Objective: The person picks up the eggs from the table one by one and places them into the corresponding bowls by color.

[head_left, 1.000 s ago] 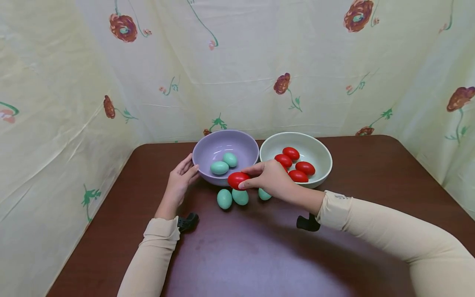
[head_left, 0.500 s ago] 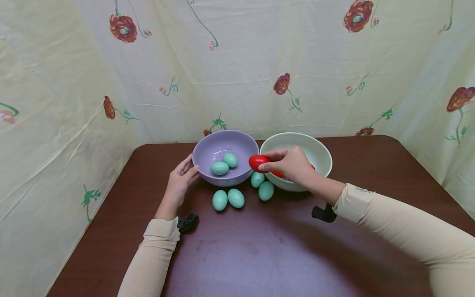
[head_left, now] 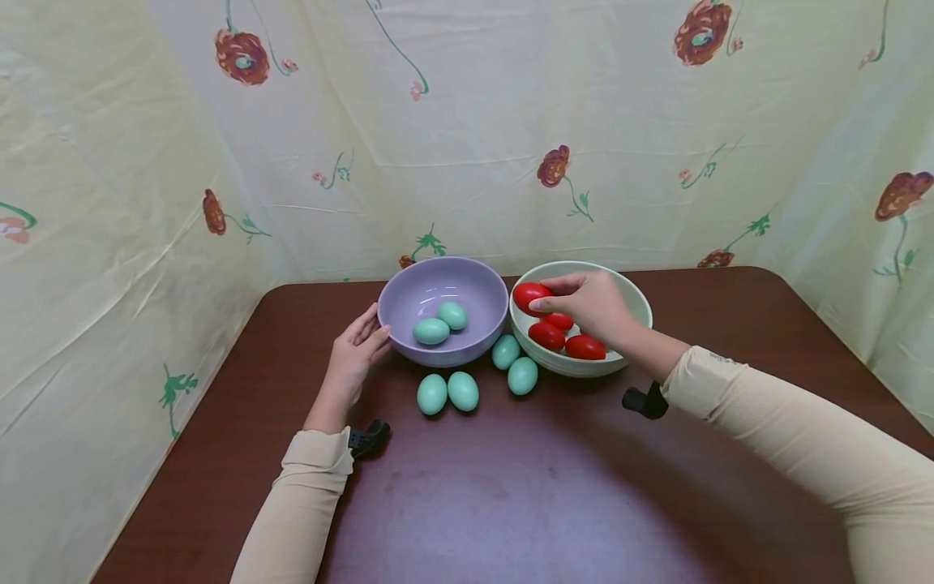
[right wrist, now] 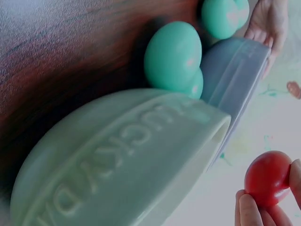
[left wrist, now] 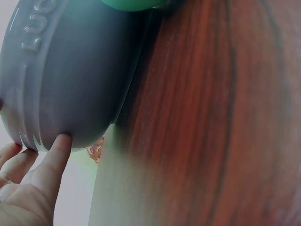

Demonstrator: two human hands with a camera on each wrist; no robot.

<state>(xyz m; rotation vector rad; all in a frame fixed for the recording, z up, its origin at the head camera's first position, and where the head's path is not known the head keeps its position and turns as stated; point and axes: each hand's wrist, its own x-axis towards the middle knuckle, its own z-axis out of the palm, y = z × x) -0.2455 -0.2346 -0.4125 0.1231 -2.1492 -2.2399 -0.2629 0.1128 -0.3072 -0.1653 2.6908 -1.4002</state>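
Note:
My right hand (head_left: 587,304) pinches a red egg (head_left: 531,298) between thumb and fingers, above the left side of the pale green bowl (head_left: 584,369). In the right wrist view that egg (right wrist: 268,178) hangs beyond the bowl's rim. Red eggs (head_left: 546,336) lie inside the bowl, partly hidden by the hand. My left hand (head_left: 355,353) rests against the left side of the purple bowl (head_left: 409,284), its extended fingers (left wrist: 59,155) touching the outer wall in the left wrist view. Two mint-green eggs (head_left: 431,331) sit in the purple bowl.
Several mint-green eggs lie on the dark wood table (head_left: 474,503): a pair (head_left: 463,391) before the purple bowl and another pair (head_left: 522,376) near where the bowls meet. A flowered curtain (head_left: 452,162) hangs behind. Black wrist devices (head_left: 370,438) sit on both wrists.
My right hand has carried the red egg right and away from me, from the purple bowl's front to above the pale green bowl. Some mint-green eggs on the table shifted. My left hand stays put.

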